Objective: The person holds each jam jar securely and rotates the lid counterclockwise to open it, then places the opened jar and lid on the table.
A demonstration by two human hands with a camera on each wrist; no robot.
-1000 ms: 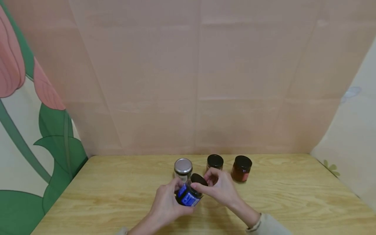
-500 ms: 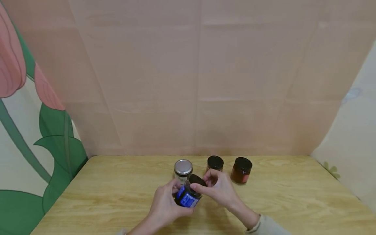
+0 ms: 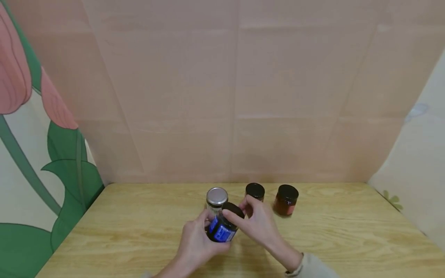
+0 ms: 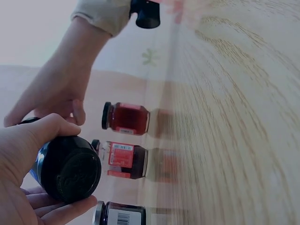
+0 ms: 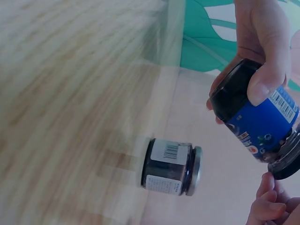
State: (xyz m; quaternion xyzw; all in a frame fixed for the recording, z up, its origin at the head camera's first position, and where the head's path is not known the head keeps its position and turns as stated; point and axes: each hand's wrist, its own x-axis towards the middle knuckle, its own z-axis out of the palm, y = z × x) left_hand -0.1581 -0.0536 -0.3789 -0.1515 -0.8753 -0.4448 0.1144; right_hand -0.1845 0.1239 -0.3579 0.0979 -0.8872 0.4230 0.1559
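Observation:
In the head view my left hand (image 3: 198, 237) grips a dark jar with a blue label (image 3: 221, 231) around its body, tilted and held above the table. The right hand (image 3: 259, 222) pinches the jar's black lid (image 3: 233, 209) at its edge, thumb on the near side. Seen by the right wrist camera, the lid (image 5: 287, 161) is at the jar's mouth; whether it is threaded on, I cannot tell. The jar's dark base (image 4: 77, 176) faces the left wrist camera. Just behind it stands a jar with a silver lid (image 3: 217, 196), partly hidden.
Two more jars stand toward the back: a black-lidded jar (image 3: 255, 190), partly covered by the right hand, and a dark red jar (image 3: 286, 200) to its right. The wooden table (image 3: 146, 220) ends at a draped pinkish backdrop (image 3: 180, 96).
The black lid has shifted slightly up and left and looks flatter across the jar's mouth. The right hand moved a little with it; the left hand keeps its grip on the jar.

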